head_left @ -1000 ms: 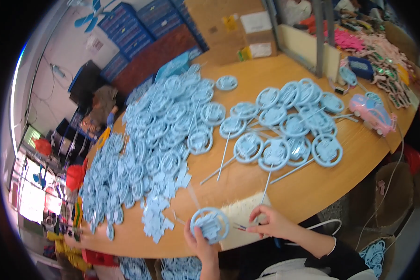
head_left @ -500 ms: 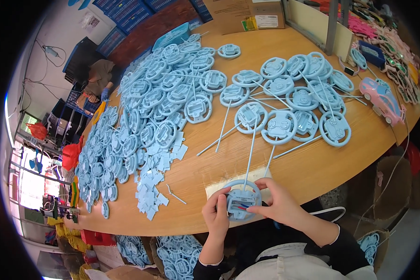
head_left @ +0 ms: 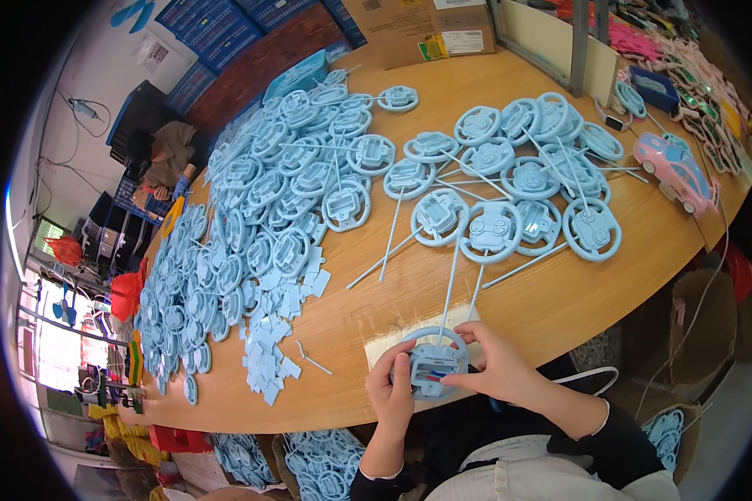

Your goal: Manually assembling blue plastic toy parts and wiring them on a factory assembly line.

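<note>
Both my hands grip one blue toy steering wheel [head_left: 430,365] at the counter [head_left: 551,309] edge, 6 o'clock. Left hand [head_left: 388,391] fingers clenched on its rim, right hand [head_left: 500,367] pinching the hub. Its long sprue stick [head_left: 449,284] points to 12; twisting hard could snap it crooked or knock the wheels at 1 o'clock [head_left: 510,209].
</note>
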`<state>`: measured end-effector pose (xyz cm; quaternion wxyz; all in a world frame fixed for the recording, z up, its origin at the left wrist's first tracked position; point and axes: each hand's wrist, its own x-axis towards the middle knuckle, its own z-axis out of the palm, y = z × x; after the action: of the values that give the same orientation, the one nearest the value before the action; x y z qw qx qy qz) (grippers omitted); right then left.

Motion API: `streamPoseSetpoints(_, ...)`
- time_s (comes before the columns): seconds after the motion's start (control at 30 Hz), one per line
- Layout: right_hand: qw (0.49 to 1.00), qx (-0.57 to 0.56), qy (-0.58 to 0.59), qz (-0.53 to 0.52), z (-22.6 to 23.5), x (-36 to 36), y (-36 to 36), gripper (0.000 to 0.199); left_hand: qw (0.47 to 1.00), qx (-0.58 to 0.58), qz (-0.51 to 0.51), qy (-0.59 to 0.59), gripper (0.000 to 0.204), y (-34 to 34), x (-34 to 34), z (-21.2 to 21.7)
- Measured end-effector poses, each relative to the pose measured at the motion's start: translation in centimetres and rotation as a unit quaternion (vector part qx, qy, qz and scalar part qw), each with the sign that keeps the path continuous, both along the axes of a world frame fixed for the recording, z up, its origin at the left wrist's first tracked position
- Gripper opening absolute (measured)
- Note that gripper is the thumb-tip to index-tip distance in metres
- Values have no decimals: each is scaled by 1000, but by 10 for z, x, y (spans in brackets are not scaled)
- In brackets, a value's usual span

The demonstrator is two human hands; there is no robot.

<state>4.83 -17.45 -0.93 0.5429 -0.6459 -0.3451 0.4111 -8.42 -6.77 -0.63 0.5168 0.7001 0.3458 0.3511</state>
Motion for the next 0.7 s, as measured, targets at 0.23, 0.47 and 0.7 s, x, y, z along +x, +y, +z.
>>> streamPoseSetpoints(0.23,998,-16,66,16,-8,3,3,67,991,-102,18,-86,22,-6,14,2)
streamPoseSetpoints(0.47,970,-43,236,29,-21,10,5,56,998,-25,14,50,16,0,10,-15)
streamPoseSetpoints(0.7,922,-41,377,76,-21,19,2,43,978,131,-37,161,19,2,22,2)
